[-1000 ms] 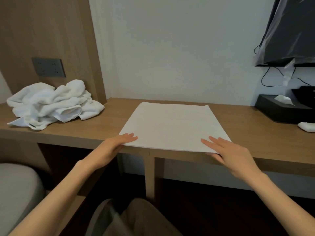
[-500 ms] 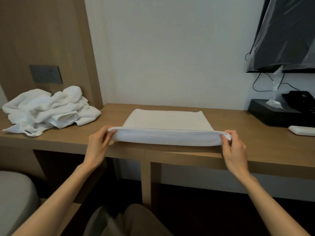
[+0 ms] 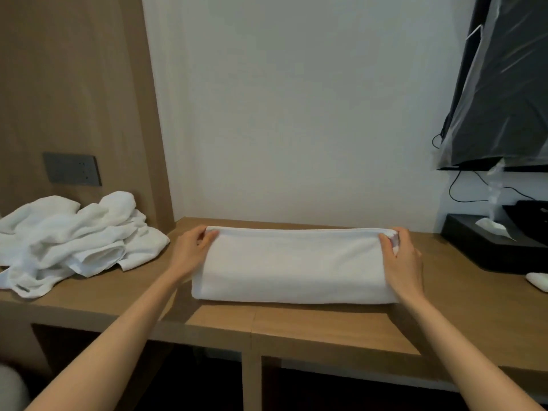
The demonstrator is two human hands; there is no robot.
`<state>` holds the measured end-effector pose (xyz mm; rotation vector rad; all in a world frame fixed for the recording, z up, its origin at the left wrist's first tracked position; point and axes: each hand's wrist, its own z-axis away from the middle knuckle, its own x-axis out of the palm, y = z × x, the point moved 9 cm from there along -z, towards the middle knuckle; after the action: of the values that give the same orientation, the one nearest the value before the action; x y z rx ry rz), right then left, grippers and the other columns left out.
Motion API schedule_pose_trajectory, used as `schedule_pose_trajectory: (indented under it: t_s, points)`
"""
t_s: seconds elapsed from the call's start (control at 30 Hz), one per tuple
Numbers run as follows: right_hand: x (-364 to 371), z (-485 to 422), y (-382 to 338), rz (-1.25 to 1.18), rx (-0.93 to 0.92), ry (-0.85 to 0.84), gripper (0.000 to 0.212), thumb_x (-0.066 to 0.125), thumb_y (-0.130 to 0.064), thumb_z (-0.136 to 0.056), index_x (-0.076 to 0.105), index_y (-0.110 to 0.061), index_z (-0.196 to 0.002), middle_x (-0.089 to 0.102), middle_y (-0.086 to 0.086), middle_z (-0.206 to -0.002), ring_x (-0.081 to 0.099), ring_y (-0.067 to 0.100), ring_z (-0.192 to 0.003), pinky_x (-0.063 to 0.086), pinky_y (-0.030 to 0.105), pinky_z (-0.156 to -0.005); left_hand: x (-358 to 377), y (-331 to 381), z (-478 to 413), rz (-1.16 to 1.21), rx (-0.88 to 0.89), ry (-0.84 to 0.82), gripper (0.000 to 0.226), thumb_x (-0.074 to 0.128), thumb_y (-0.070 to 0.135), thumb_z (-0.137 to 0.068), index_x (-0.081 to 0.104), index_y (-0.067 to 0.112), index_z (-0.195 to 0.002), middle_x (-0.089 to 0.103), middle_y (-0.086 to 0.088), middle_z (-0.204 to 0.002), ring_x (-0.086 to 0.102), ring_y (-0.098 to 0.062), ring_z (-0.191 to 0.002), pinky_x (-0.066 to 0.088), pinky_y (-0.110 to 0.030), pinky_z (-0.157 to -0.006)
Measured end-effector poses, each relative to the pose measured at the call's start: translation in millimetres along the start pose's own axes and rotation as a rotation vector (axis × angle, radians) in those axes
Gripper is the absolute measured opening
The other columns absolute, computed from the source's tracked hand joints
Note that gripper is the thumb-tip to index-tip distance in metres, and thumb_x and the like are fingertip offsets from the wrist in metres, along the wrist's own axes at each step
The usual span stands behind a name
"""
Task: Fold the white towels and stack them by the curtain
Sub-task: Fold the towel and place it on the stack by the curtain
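A white towel [image 3: 292,265] lies folded in half on the wooden desk [image 3: 311,321], its fold toward me and its free edges at the far side near the wall. My left hand [image 3: 191,250] pinches the far left corner. My right hand [image 3: 401,258] pinches the far right corner. A heap of crumpled white towels [image 3: 71,238] sits on the desk at the left, beside the wood wall panel.
A black tissue box [image 3: 498,247] stands at the right on the desk, with a small white object [image 3: 538,280] in front of it. A plastic-wrapped screen [image 3: 504,93] hangs above it with cables. A grey socket plate [image 3: 72,169] is on the left panel.
Both hands took the near edge of the flat towel, lifted it and carried it to the far edge, folding the towel in half. The view tilted upward.
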<state>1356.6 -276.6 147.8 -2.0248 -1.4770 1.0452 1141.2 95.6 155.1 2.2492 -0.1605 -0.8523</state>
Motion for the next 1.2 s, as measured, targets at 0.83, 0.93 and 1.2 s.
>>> schedule_pose_trajectory:
  t_s: [0.83, 0.93, 1.2]
  points:
    - [113, -86, 88, 0.283, 0.222, -0.475, 0.014, 0.056, -0.021, -0.091, 0.061, -0.008, -0.091, 0.063, 0.005, -0.088, 0.057, 0.022, -0.084, 0.035, 0.028, -0.065, 103, -77, -105, -0.264, -0.191, -0.238, 0.017, 0.06, 0.027, -0.092, 0.063, 0.012, -0.084, 0.063, -0.001, -0.082, 0.056, -0.017, -0.08, 0.036, -0.025, -0.069]
    - [110, -86, 98, 0.259, 0.292, -0.416, 0.005, 0.065, -0.02, -0.083, 0.067, -0.017, -0.085, 0.066, 0.0, -0.086, 0.06, 0.019, -0.085, 0.043, 0.028, -0.071, 105, -83, -105, -0.291, -0.234, -0.216, 0.019, 0.064, 0.028, -0.089, 0.068, 0.009, -0.086, 0.063, 0.0, -0.08, 0.055, -0.015, -0.079, 0.036, -0.024, -0.068]
    - [117, -85, 116, 0.312, 0.42, -0.436, 0.021, 0.071, -0.026, -0.079, 0.064, -0.014, -0.064, 0.057, -0.001, -0.066, 0.053, 0.017, -0.062, 0.039, 0.028, -0.061, 111, -89, -104, -0.353, -0.25, -0.199, 0.024, 0.056, 0.036, -0.092, 0.062, 0.015, -0.081, 0.062, 0.0, -0.084, 0.057, -0.018, -0.08, 0.038, -0.029, -0.066]
